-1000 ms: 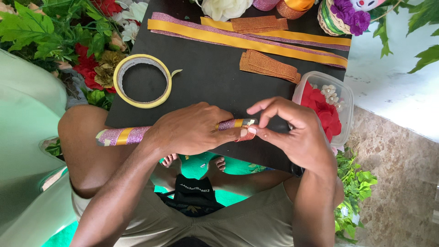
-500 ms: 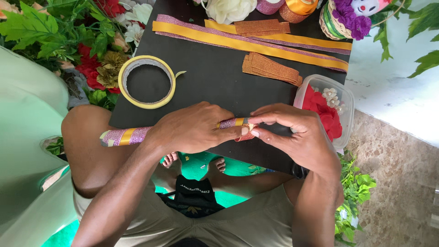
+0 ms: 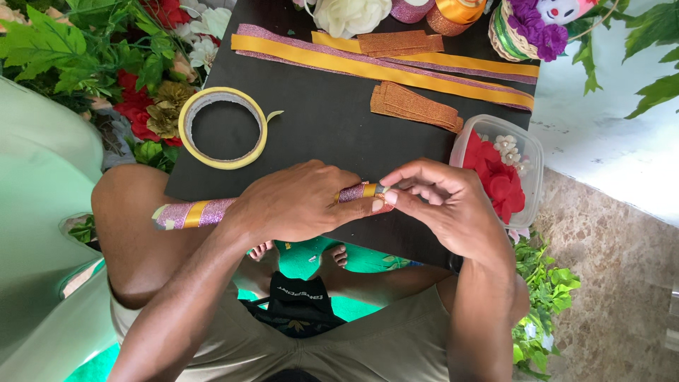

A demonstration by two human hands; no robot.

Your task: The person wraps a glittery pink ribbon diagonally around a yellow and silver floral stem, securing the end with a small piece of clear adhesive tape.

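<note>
A stick wrapped in pink glitter and yellow bands (image 3: pixel 191 213) lies across my lap, over the near edge of a black board (image 3: pixel 332 127). My left hand (image 3: pixel 300 201) is closed around its middle. My right hand (image 3: pixel 442 201) pinches the stick's right end with thumb and fingertips, where a short piece of the wrapping shows between my hands. The stick's left end pokes out past my left wrist, above my knee.
On the board lie a yellow tape roll (image 3: pixel 223 127), long yellow and pink ribbon strips (image 3: pixel 382 67), and folded orange glitter pieces (image 3: pixel 414 106). A clear tub of red petals (image 3: pixel 498 173) sits at the right edge. Artificial flowers and leaves (image 3: pixel 106 64) crowd the left; a small basket (image 3: pixel 523 28) stands far right.
My right hand's fingers have closed tighter on the stick's right end and shifted slightly left. My left hand keeps its grip.
</note>
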